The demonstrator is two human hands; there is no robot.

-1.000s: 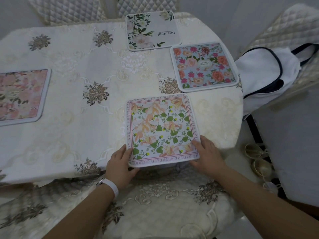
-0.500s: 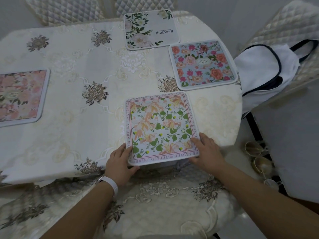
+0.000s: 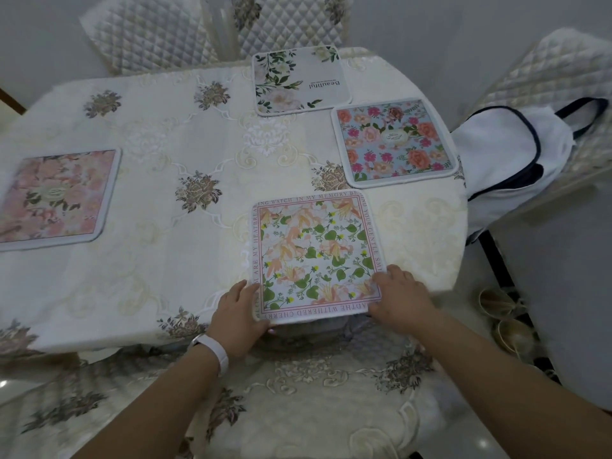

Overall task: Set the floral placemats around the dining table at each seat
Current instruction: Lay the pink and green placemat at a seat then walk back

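The tabletop (image 3: pixel 159 260) is covered with a cream cloth that has brown flower shapes sewn on it; the cloth hangs down over the near edge; padded chairs (image 3: pixel 291 24) stand at the far side, and one more chair on the right has a white bag (image 3: pixel 510 160) with dark trim lying on it; gold shoes (image 3: pixel 503 313) sit on the floor at the right.

My left hand (image 3: pixel 236 318) pinches the near left corner of the peach and green mat (image 3: pixel 316 256), and my right hand (image 3: pixel 400 298) holds its near right corner with the fingers on top; there is a white band (image 3: pixel 215 351) on my left wrist; this mat lies flat at the near edge of the tabletop, and its near side sticks out a little past the edge.

Around its border I can read "WATCH IN MY MEMORY" at the far side and "YOUR GENTLE" down the right; the rest is hard to read.

A blue mat (image 3: pixel 394 142) with pink roses lies far right; a white mat (image 3: pixel 299 79) with green leaves lies at the far edge and says "Beautiful"; a pink mat (image 3: pixel 56 195) lies at the left.
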